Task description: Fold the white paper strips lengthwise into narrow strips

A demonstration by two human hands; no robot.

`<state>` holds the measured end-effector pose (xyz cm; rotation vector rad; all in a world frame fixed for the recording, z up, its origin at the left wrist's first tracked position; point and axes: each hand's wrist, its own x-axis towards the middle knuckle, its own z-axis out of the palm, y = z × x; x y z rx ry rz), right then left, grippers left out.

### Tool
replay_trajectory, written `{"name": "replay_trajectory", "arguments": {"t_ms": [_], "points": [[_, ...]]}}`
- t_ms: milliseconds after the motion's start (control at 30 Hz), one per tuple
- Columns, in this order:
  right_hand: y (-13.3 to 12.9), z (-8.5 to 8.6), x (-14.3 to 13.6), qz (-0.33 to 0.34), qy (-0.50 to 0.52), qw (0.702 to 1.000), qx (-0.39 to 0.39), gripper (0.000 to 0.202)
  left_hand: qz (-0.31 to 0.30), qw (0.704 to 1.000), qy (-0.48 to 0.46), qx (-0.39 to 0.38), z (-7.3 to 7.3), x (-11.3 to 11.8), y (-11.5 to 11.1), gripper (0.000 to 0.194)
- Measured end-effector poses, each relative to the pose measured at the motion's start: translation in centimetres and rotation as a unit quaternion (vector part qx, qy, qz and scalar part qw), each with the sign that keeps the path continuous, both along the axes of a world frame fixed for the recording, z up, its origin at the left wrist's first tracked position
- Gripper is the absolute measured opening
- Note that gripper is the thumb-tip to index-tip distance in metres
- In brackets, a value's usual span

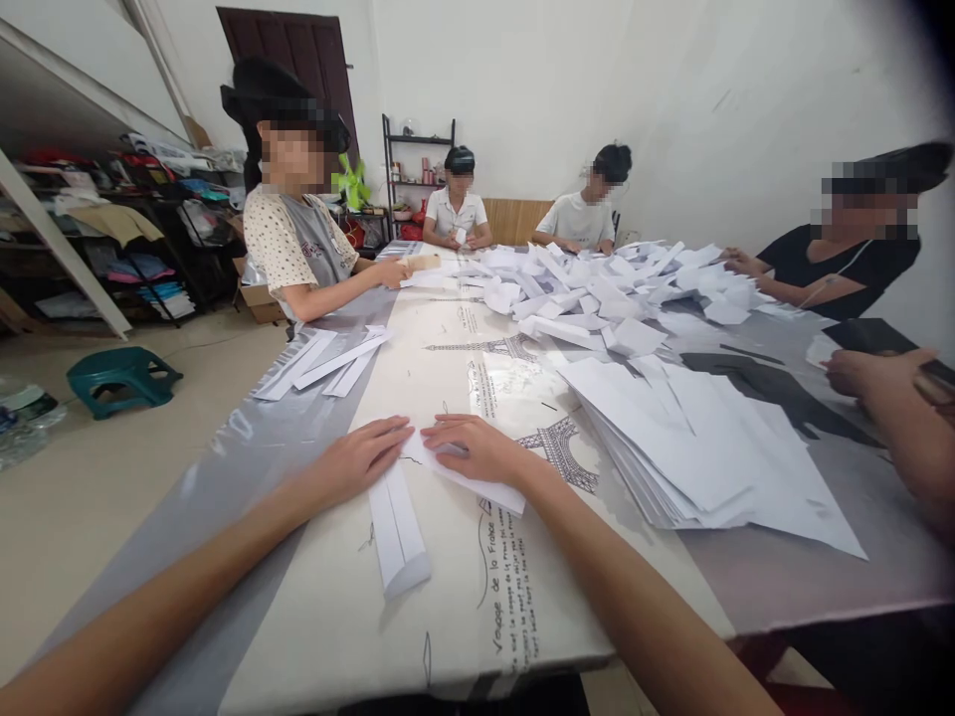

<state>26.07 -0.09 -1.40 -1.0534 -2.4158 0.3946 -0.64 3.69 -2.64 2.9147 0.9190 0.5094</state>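
A white folded paper strip (398,532) lies on the table in front of me, its lower end sticking out toward me with a crease along its length. A second white length of paper (496,491) slants out to the right; the two meet under my fingers, and whether they are one bent piece is hidden. My left hand (371,452) rests flat over the top of the left length, fingers stretched out. Pressed down on the right length is my right hand (474,452), its fingers extended too. The fingertips of both hands almost meet.
Folded paper strips (324,363) lie at left on the tablecloth (448,636). To the right sits a stack of white sheets (693,447), with a heap of folded papers (597,283) behind it. Several people sit around the table. A green stool (123,380) stands on the floor.
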Motion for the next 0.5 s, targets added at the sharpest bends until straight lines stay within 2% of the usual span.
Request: {"name": "replay_trajectory", "arguments": {"t_ms": [200, 333, 500], "points": [[0.2, -0.6, 0.5, 0.021, 0.015, 1.000, -0.003, 0.029, -0.010, 0.999, -0.026, -0.025, 0.3, -0.3, 1.0, 0.043], [0.3, -1.2, 1.0, 0.052, 0.010, 0.998, -0.022, 0.035, -0.062, 0.997, -0.014, -0.038, 0.6, -1.0, 2.1, 0.040], [0.0, -1.4, 1.5, 0.062, -0.008, 0.998, -0.024, 0.038, -0.077, 0.997, 0.014, -0.009, 0.9, -1.1, 2.2, 0.040]]}}
